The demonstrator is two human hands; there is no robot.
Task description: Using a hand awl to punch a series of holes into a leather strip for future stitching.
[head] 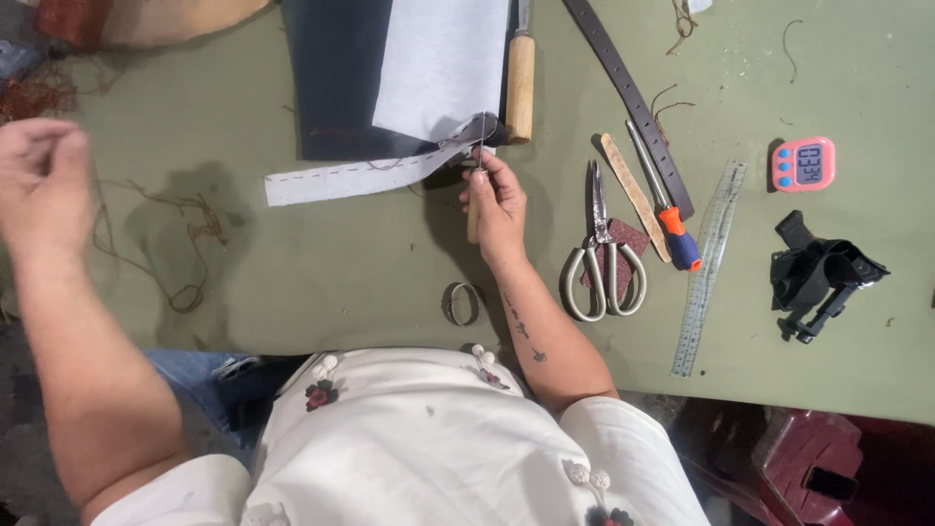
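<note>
On green tabletop (pixel 341 282), right hand (pixel 495 203) pinching awl-like tool (pixel 476 200) against stitched strip (pixel 370 173); left hand (pixel 41 180) pinching, probably thread.

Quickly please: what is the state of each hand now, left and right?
Left hand: raised at the left, fingers pinched together; what they grip cannot be told.
Right hand: closed on a wooden-handled awl at the grey strip.
</note>
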